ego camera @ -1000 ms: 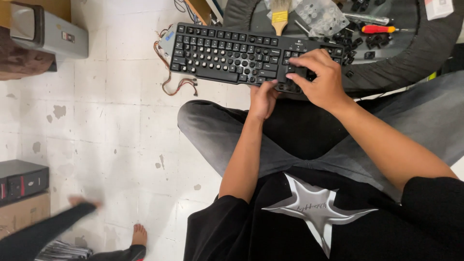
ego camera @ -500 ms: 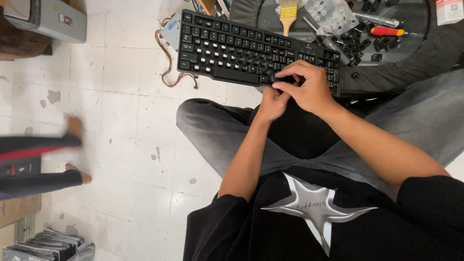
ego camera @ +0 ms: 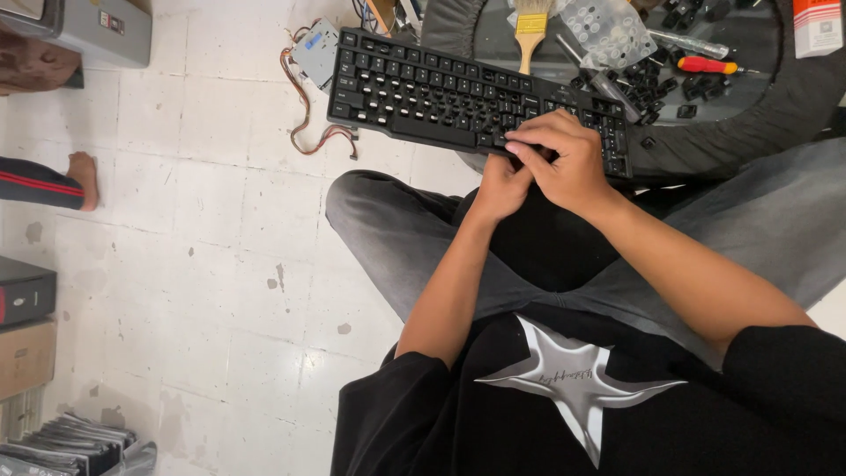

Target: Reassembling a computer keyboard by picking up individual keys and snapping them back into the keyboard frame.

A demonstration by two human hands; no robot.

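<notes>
Paintbrush (ego camera: 530,31) and red-handled screwdriver (ego camera: 705,64) above the hands, loose black keycaps (ego camera: 648,84) between; wire bundle (ego camera: 304,106) far left; another person's bare foot (ego camera: 84,176) further left.

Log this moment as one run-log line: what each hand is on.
left hand: grips keyboard near edge | right hand: fingers on keys | keyboard: propped on lap | nearby: paintbrush, loose keycaps, screwdriver

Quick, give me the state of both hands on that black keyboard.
Left hand: fingers curled at the near edge of the black plastic keyboard; grip cannot be told.
Right hand: fingers bent, resting on the keys, holding nothing visible.
</notes>
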